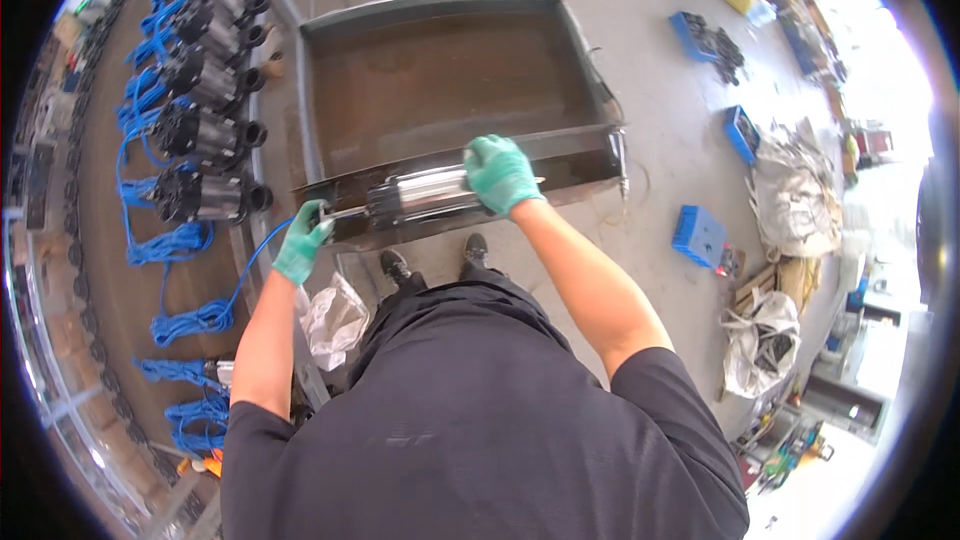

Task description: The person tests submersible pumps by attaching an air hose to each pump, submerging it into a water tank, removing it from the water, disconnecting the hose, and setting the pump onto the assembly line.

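Item: one silver-and-black cylinder (425, 193), motor-like, lying on its side along the near edge of a rectangular metal tank (430, 2); whether it rests there or is carried by the hands cannot be told. Long axis: left to right, nearly parallel to the near wall, the right end set slightly farther off than the left. Orientation: black end section and slender metal rod (350, 212) pointing left; bright barrel to the right, with a small tip jutting beyond the glove. Left hand (305, 238), green-gloved, grip closed on the rod's left end, beside a blue cable (262, 252) running left and nearer to a coil. Right hand (502, 175), green-gloved, laid over the barrel's right end, fingers curled; underside hidden, so whether this grip is clamped cannot be told. Tank: grey rim, brown interior. Left: a row of similar silver-and-black units (205, 135) with blue cable coils (195, 322), on a brown surface (115, 315). Near, beside the left forearm: one open white sack (335, 320). Right, on the grey floor (625, 240): blue bin (700, 235), farther bins and large pale sacks (795, 190).
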Action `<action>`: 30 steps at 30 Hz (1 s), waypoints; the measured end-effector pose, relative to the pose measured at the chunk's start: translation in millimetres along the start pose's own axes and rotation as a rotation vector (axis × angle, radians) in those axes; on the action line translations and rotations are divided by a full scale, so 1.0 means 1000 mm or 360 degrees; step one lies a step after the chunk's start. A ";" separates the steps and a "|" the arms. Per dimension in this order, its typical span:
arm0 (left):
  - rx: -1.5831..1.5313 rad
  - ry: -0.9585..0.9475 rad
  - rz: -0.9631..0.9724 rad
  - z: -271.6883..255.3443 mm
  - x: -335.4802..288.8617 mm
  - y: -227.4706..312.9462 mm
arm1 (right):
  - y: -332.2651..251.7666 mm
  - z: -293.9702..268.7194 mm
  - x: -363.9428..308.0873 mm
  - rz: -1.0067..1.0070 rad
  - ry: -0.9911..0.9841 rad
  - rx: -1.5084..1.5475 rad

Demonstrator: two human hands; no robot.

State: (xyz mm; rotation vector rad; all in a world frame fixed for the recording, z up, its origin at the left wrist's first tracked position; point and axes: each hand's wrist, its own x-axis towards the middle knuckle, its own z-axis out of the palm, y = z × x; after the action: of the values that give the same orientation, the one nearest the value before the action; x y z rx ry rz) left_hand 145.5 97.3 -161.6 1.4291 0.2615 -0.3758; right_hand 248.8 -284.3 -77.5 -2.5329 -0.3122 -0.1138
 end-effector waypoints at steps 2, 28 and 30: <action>0.0252 -0.0118 -0.0089 -0.009 0.005 0.008 | 0.002 -0.003 -0.002 -0.0013 0.0002 0.0010; 0.0903 0.0766 0.0393 0.021 -0.047 -0.007 | 0.244 -0.070 -0.075 0.0933 0.0931 -0.0259; 0.0939 0.0802 0.0404 0.030 -0.051 -0.013 | 0.306 -0.058 -0.107 0.1373 0.0709 -0.0236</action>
State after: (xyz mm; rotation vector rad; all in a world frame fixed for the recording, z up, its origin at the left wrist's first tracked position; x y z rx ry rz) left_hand 92.0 71.2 -149.2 2.1065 0.3890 0.1434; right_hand 219.8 -584.2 -210.8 -2.4671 0.9765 -0.3553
